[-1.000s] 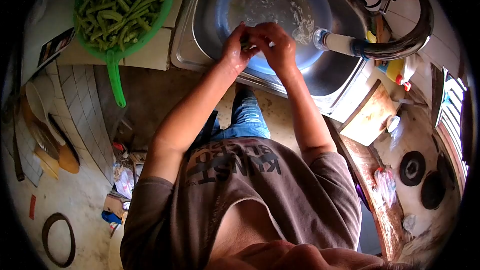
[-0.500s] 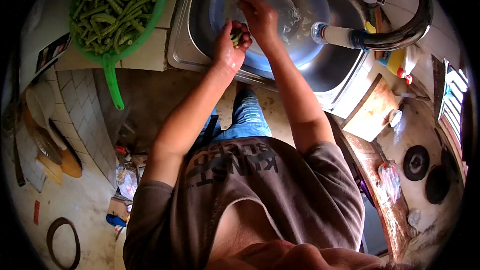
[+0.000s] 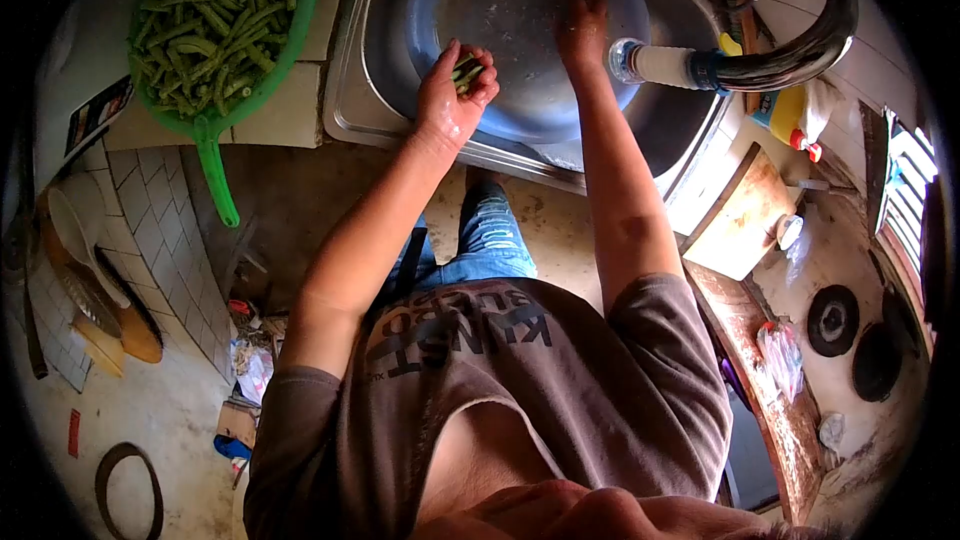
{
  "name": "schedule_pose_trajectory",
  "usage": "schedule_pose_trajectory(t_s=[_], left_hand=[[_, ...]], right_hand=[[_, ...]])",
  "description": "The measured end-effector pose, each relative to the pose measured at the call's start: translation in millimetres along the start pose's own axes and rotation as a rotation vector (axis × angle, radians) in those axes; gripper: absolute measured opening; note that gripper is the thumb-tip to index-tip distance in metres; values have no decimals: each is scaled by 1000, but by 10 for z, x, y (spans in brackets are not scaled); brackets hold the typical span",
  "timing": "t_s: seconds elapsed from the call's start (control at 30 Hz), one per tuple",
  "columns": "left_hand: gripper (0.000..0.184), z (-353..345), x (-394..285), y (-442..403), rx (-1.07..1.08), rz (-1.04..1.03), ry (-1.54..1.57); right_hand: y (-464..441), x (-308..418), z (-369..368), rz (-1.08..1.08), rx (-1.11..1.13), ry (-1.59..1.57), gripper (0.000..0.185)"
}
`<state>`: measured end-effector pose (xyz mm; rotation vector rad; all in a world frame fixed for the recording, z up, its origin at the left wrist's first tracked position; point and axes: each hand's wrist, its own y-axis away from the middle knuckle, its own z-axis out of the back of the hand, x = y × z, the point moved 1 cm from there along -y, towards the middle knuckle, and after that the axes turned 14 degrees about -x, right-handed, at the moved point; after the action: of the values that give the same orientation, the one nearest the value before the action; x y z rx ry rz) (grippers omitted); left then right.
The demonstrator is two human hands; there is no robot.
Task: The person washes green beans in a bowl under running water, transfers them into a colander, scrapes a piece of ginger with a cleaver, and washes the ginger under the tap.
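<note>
And there, mid-reach, your right hand point(image 3: 583, 35) stretched over the blue basin point(image 3: 540, 125), its grip too blurred to tell, while your left hand point(image 3: 437, 105) cupped green pods point(image 3: 464, 76) near the rim, seemingly needing a steady hold next.

arms point(image 3: 370, 225) outstretched, left hand point(image 3: 455, 90) cupped, right hand point(image 3: 582, 32) apart

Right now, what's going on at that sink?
Someone's left hand is holding a few green pods. The right hand is over or in the blue basin in the sink; whether its fingers hold anything isn't clear. More pods are heaped in the green colander beside the sink.
</note>
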<state>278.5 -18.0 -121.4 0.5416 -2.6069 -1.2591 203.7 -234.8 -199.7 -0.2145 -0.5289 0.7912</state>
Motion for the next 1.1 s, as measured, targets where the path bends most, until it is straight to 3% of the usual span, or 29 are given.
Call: schedule_pose_trajectory(t_s=[0.07,0.1,0.17,0.27,0.37,0.5,0.57,0.67,0.8,0.9,0.97,1.03,1.07,1.1], left_hand=[[26,2,2,2,-1,-23,-24],[26,7,4,2,-3,-23,-24],[26,6,11,-5,-11,-15,-37],[26,0,14,-8,-20,-2,-32],[26,16,16,-16,23,0,-27],[26,3,18,-9,-32,-8,-39],[26,3,17,-12,-7,2,-35],[25,-26,12,12,-24,0,-55],[24,6,23,-43,-1,1,-46],[23,24,23,-48,-27,-16,-58],[25,97,42,-108,-34,-48,-101],[28,4,51,-44,-78,-75,-139],[31,-37,58,-25,-125,-102,-182],[35,37,79,-102,-209,-54,-80]], right_hand=[[-45,-120,-162,-561,-19,-441,31],[-48,-218,-265,-563,-17,-442,31],[-4,-388,-430,19,13,38,31],[-48,-269,-364,123,3,21,31],[-180,48,-119,72,48,-56,28],[-142,-253,-515,115,-41,-51,26],[-157,-282,-590,63,122,58,26],[-193,-366,-761,171,176,173,23],[-242,-292,-718,111,169,87,22],[-247,109,-330,56,158,-33,22],[-279,640,302,-213,278,-326,20],[-153,972,664,-275,247,-638,14],[-40,1127,854,-288,245,-719,14],[-8,1240,1016,-140,372,-742,19]])
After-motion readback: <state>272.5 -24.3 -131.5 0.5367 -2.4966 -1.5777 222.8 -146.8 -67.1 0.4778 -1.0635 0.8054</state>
